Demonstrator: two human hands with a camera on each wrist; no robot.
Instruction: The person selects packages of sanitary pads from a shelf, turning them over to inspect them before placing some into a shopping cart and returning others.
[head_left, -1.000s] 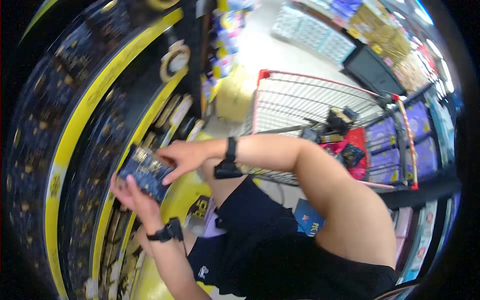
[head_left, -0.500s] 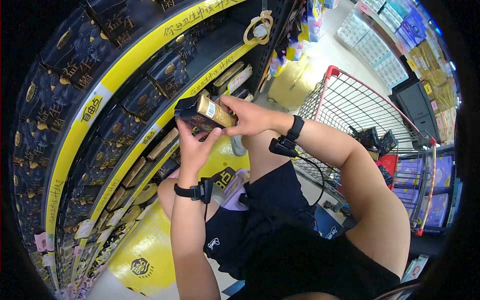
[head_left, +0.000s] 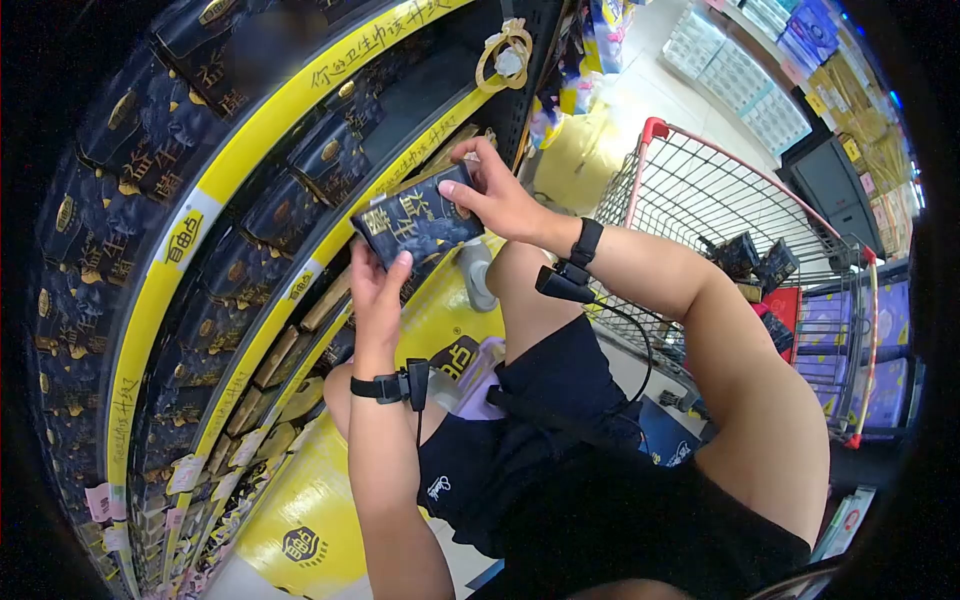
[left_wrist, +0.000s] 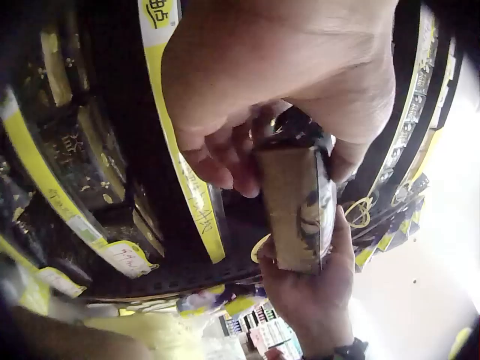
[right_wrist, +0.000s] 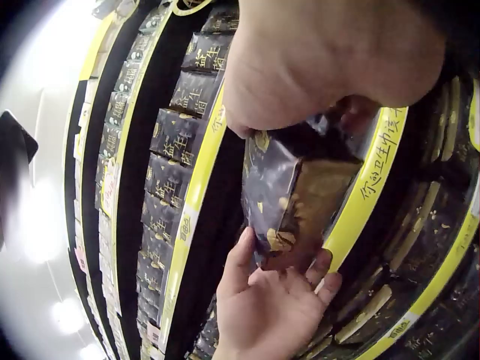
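Note:
In the head view, both hands hold a dark navy pack of sanitary pads (head_left: pixel 425 228) with gold lettering, its printed front turned up. My left hand (head_left: pixel 378 298) grips the lower left end, thumb on the front and fingers behind. At the upper right end, my right hand (head_left: pixel 505 198) pinches the pack, thumb lying on its front. In the left wrist view, the plain gold-brown side of the pack (left_wrist: pixel 289 202) shows between the two hands. From the right wrist, the dark face and gold side of the pack (right_wrist: pixel 270 191) meet at an edge.
Shelves of similar dark packs (head_left: pixel 165 150) with yellow label strips (head_left: pixel 210 200) run along the left. A wire shopping cart (head_left: pixel 700 190) holding several items stands on the right. Below the hands are a yellow floor sticker (head_left: pixel 300 530) and a purple object (head_left: pixel 485 385).
Half a second ago the gold side with a barcode faced up; the pack has turned so its dark front shows. My right fingers have lifted and spread. The head view has steadied since the first frame.

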